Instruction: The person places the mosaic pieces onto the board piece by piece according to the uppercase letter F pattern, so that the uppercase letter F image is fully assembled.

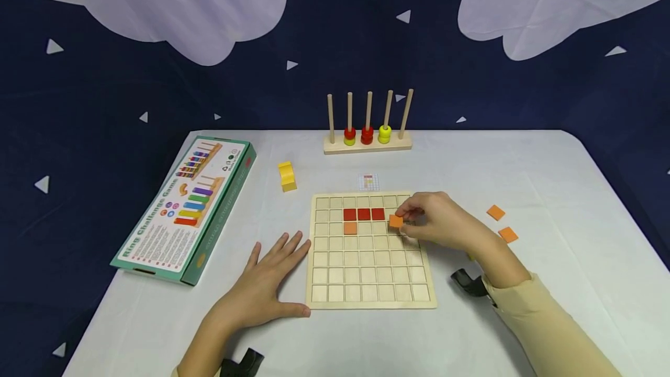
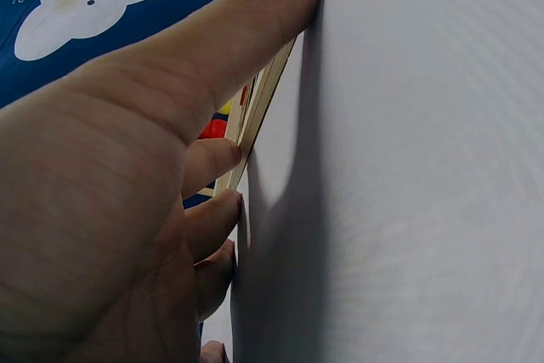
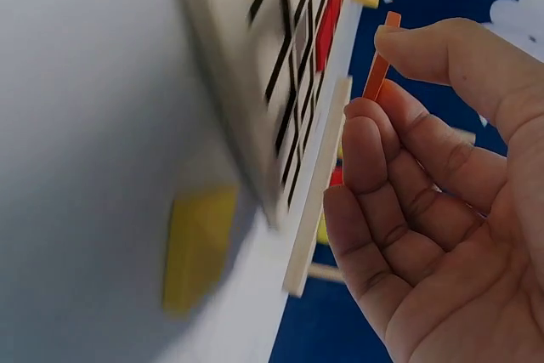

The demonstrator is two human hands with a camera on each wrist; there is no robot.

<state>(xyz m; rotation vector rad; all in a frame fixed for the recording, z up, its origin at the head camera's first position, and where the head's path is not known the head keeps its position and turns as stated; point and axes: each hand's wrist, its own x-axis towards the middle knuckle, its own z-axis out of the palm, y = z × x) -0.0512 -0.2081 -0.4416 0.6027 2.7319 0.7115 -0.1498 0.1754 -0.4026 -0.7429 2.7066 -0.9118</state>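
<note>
My right hand (image 1: 437, 221) pinches an orange square tile (image 1: 395, 221) between thumb and fingers above the right part of a wooden grid board (image 1: 371, 309). In the right wrist view the same orange tile (image 3: 382, 57) appears edge-on at the fingertips. Three red tiles (image 1: 363, 214) sit side by side in the board's second row, and one orange tile (image 1: 350, 228) lies below the leftmost. With fingers spread, my left hand (image 1: 267, 290) rests on the table, its thumb and fingertips touching the board's left edge. The left wrist view shows that thumb (image 2: 212, 40) against the board's edge.
Two loose orange tiles (image 1: 495, 212) lie right of the board; a yellow piece (image 3: 200, 248) shows near the right hand. Behind the board are a small pattern card (image 1: 369, 182), a peg stand (image 1: 367, 149) with rings, and a yellow block (image 1: 287, 176). A green game box (image 1: 183, 208) lies left.
</note>
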